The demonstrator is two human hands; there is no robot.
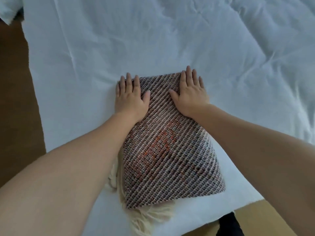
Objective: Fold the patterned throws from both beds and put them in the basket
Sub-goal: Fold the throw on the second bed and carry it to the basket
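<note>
A patterned throw (170,150), woven in brown, grey and cream with an orange motif, lies folded into a narrow rectangle on the white bed (153,40). Cream fringe (150,217) spills from its near left corner. My left hand (130,96) rests flat on the throw's far left corner, fingers spread and partly over the sheet. My right hand (190,92) lies flat on the far right corner, palm down. Neither hand grips the fabric. No basket is in view.
The wrinkled white bedding runs far back and to the right. Brown floor (15,99) borders the bed on the left and at the bottom right. A dark object (228,225) shows at the bed's near edge.
</note>
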